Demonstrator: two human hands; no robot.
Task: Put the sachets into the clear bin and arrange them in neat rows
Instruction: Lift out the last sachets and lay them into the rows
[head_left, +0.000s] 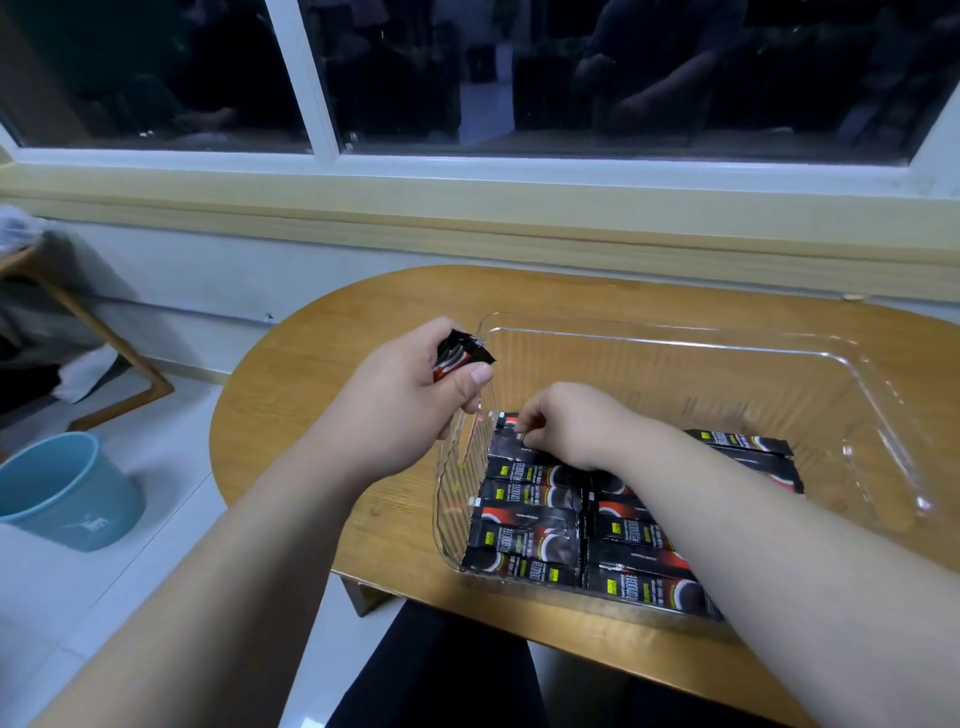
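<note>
The bin (675, 338) sat on the table (322, 364). The left hand (400, 405) hung over the bin's left wall, gripping a bundle of sachets (460, 353). Just right of it, inside the bin, the right hand (571, 426) pinched the farthest sachet (506, 420) of the left column. Nearer than that hand, the rows of sachets (530, 519) lay flat in two columns, the right one under the right forearm. Right of that forearm lay two more sachets (748, 457). A bucket (62, 493) stood on the floor, left of the left forearm.

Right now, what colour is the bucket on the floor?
Light blue. The bucket shows best in the head view.
</note>
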